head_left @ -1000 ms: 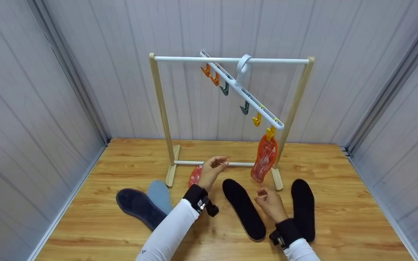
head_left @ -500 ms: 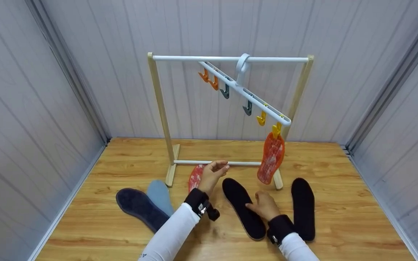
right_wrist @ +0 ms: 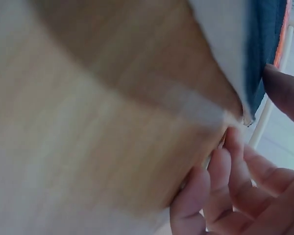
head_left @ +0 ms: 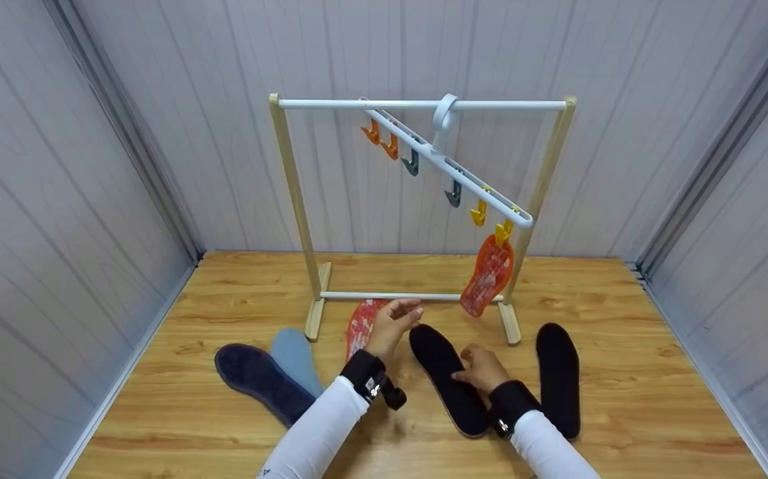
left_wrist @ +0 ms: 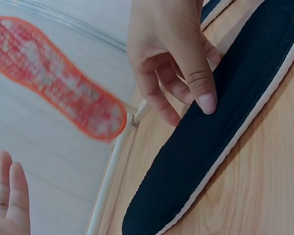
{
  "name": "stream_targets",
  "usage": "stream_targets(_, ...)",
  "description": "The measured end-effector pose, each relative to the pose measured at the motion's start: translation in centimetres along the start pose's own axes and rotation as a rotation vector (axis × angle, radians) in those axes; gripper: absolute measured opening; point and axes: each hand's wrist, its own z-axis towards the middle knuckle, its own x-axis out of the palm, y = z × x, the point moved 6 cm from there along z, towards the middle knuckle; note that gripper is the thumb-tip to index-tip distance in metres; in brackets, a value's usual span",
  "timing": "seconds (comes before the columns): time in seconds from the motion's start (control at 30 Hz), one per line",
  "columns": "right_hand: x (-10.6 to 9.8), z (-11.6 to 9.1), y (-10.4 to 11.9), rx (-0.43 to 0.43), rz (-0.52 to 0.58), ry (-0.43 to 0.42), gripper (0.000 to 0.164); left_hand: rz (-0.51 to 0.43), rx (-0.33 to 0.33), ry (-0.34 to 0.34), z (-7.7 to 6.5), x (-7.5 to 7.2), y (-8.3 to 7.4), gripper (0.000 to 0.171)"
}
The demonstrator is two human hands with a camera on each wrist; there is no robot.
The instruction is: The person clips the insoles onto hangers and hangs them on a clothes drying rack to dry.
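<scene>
A black insole (head_left: pixel 464 414) lies on the table in front of my right hand (head_left: pixel 484 370). In the left wrist view the right thumb touches its top, while bent fingers sit at its far edge; no firm grip shows. My left hand (head_left: pixel 394 326) is held above the table with loose fingers, holding nothing. Partly behind it lies a red patterned insole (head_left: pixel 361 327). A matching red insole (head_left: pixel 488 276) with an orange rim hangs from a yellow clip (head_left: pixel 503 233) on the white clip hanger (head_left: pixel 467 178).
The hanger hooks over the top bar (head_left: pixel 357 104) of a wooden stand (head_left: pixel 294 183). Grey, orange and yellow clips hang along it. Another black insole (head_left: pixel 558 379) lies at right; a navy insole (head_left: pixel 261 380) overlaps a light-blue one (head_left: pixel 295 352) at left.
My right hand has gone down and left from beneath the hanging insole to the black insole. The hanger and hanging insole swing. My left hand stays almost in place.
</scene>
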Motion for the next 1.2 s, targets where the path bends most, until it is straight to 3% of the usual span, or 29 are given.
stream_targets(0.27, -0.1, 0.1, 0.2, 0.033, 0.029, -0.006, 0.027, -0.006, -0.01, -0.004, -0.2, 0.1, 0.0, 0.029)
stream_targets(0.63, -0.4, 0.3, -0.5, -0.021, 0.094, 0.035, 0.011, 0.003, -0.006, 0.007, -0.6, 0.0, -0.3, 0.032)
stream_targets(0.8, -0.7, 0.2, -1.3, -0.003, 0.204, 0.089, 0.01, -0.033, -0.012, -0.015, 0.1, -0.8, 1.0, 0.03)
stream_targets(0.93, -0.6, -0.4, -1.1, 0.01, 0.406, 0.211, 0.009, -0.031, -0.034, -0.047, 0.4, -1.4, 1.9, 0.022)
stream_targets(1.03, -0.2, -0.6, -1.3, 0.012, 0.542, 0.302, 0.024, -0.017, -0.04, -0.052, 0.5, -1.4, 2.1, 0.02)
stream_targets(1.2, 0.6, -0.8, -2.2, 0.017, 0.569, 0.342, 0.036, -0.007, -0.036, -0.052, 0.6, -1.3, 2.3, 0.022)
